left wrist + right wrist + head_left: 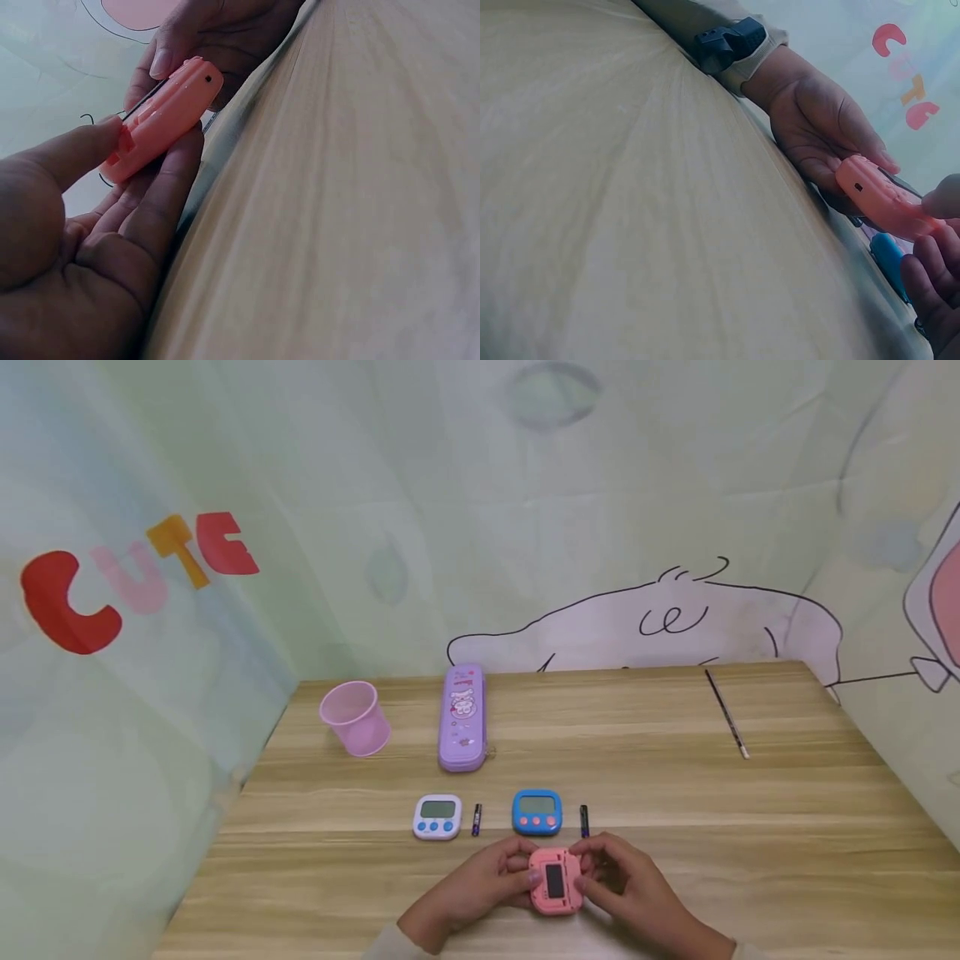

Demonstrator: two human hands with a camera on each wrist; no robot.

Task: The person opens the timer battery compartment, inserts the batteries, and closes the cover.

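Note:
A pink timer (556, 882) is held by both hands low over the near part of the table, its back with a dark rectangle facing up. The left hand (483, 885) grips its left edge, thumb on top. On the right edge the right hand (630, 885) pinches it between thumb and fingers. In the left wrist view the pink timer (161, 120) is tilted, the left fingers beneath it. The right wrist view shows the same timer (885, 199) between both hands. Just beyond it lie a blue timer (537, 812) and a battery (584, 821).
A white timer (437, 817) and another battery (476, 820) lie left of the blue timer. Farther back are a pink cup (362, 727), a purple pencil case (462, 718) and, at right, a pencil (727, 714). A printed curtain (525, 510) hangs behind the table (787, 827).

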